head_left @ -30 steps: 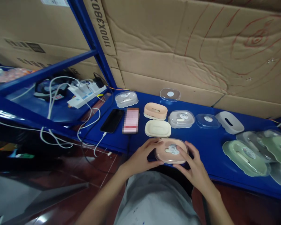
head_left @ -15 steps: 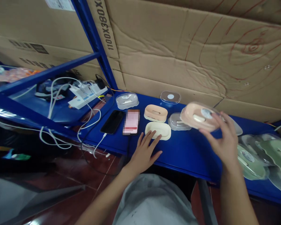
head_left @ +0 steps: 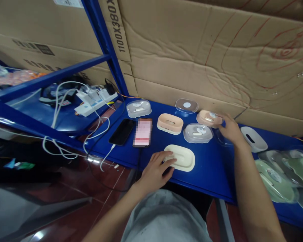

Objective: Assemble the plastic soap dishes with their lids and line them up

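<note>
My left hand (head_left: 158,168) has its fingers on the left end of a shallow cream soap dish tray (head_left: 185,159), with the thumb by its near edge. At the back, my right hand (head_left: 229,127) grips the right end of a peach soap dish with a clear lid (head_left: 208,118). The fingers there are partly hidden. Between my hands sits a soap dish with a clear lid and a round label (head_left: 198,133). To its left is a peach soap dish without a lid (head_left: 170,123). A clear lid (head_left: 187,106) lies behind them.
Two phones, one dark (head_left: 121,131) and one with a lit screen (head_left: 142,132), lie left. A clear-lidded dish (head_left: 138,108) stands behind them. Right are a white slotted piece (head_left: 254,138) and green lidded dishes (head_left: 276,179). Cables run from a power strip (head_left: 96,104); cardboard (head_left: 171,50) backs the blue shelf.
My right hand has carried the peach lidded soap dish back and down beside the other dishes. The cream tray has slid nearer and to the right under my left hand.
</note>
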The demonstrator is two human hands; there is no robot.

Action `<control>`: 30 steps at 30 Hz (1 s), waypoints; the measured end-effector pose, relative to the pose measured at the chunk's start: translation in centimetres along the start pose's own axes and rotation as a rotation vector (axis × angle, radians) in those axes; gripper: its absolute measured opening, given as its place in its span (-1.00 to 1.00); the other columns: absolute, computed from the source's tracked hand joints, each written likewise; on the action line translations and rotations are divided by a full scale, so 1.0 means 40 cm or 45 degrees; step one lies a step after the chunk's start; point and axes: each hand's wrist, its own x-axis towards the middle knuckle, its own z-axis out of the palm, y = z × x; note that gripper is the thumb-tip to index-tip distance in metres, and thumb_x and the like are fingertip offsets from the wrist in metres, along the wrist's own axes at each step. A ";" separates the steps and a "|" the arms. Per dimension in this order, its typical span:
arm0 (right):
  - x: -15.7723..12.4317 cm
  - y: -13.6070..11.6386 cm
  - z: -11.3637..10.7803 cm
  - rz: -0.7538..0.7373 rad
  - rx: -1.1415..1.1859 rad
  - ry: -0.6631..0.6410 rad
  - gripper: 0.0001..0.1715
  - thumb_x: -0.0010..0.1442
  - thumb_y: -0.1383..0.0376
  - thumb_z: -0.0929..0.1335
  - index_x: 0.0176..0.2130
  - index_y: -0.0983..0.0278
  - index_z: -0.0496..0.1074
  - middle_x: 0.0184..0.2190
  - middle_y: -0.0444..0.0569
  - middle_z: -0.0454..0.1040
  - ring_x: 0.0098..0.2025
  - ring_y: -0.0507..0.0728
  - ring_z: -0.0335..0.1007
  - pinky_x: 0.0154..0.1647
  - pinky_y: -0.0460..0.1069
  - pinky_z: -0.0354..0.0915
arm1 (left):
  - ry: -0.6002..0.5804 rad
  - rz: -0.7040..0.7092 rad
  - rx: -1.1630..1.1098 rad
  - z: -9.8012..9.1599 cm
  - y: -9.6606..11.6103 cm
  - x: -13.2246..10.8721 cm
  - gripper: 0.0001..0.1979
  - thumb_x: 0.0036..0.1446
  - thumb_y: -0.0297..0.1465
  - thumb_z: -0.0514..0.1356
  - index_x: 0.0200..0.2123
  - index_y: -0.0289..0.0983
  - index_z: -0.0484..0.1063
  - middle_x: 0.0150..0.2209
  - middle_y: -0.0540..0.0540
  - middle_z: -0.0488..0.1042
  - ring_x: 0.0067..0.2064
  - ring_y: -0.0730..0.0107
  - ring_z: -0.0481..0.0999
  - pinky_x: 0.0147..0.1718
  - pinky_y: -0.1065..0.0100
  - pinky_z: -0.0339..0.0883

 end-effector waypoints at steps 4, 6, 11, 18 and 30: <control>-0.076 -0.060 -0.031 -0.106 0.032 0.148 -0.45 0.42 0.19 0.26 0.31 0.21 0.44 0.35 0.20 0.41 0.42 0.40 0.30 0.43 0.41 0.23 | -0.010 -0.013 0.025 -0.001 0.005 0.009 -0.65 0.33 -0.49 0.25 0.16 -0.17 0.49 0.25 -0.24 0.48 0.28 0.04 0.49 0.28 -0.11 0.37; -0.126 -0.106 -0.026 -0.218 0.053 0.137 -0.46 0.49 0.14 0.21 0.33 0.18 0.41 0.34 0.15 0.43 0.42 0.35 0.31 0.45 0.39 0.22 | 0.010 -0.052 0.058 0.005 0.005 0.010 -0.64 0.31 -0.49 0.25 0.16 -0.16 0.48 0.25 -0.24 0.47 0.28 0.01 0.49 0.31 -0.17 0.35; -0.206 -0.169 0.026 -0.380 -0.010 -0.136 -0.34 0.47 -0.06 0.30 0.39 0.14 0.32 0.43 0.17 0.32 0.47 0.41 0.22 0.42 0.42 0.20 | 0.130 -0.177 0.205 0.032 -0.001 0.006 -0.72 0.30 -0.53 0.24 0.05 -0.19 0.51 0.22 -0.25 0.49 0.21 -0.04 0.52 0.18 -0.11 0.48; -0.208 -0.169 0.022 -0.347 0.081 -0.139 -0.36 0.38 -0.11 0.39 0.30 0.12 0.42 0.30 0.18 0.42 0.35 0.40 0.35 0.35 0.37 0.31 | 0.146 -0.183 0.106 0.021 0.004 0.004 -0.84 0.30 -0.49 0.30 -0.07 -0.20 0.52 0.19 -0.23 0.47 0.21 0.00 0.50 0.19 -0.06 0.47; -0.233 -0.021 0.000 0.114 -0.392 -0.114 -0.27 0.33 0.31 0.19 0.43 0.30 0.28 0.36 0.30 0.38 0.41 0.49 0.28 0.35 0.51 0.24 | 0.032 -0.129 0.005 0.003 0.005 0.006 -0.88 0.27 -0.49 0.31 -0.15 -0.20 0.50 0.22 -0.20 0.46 0.28 0.00 0.46 0.21 -0.01 0.45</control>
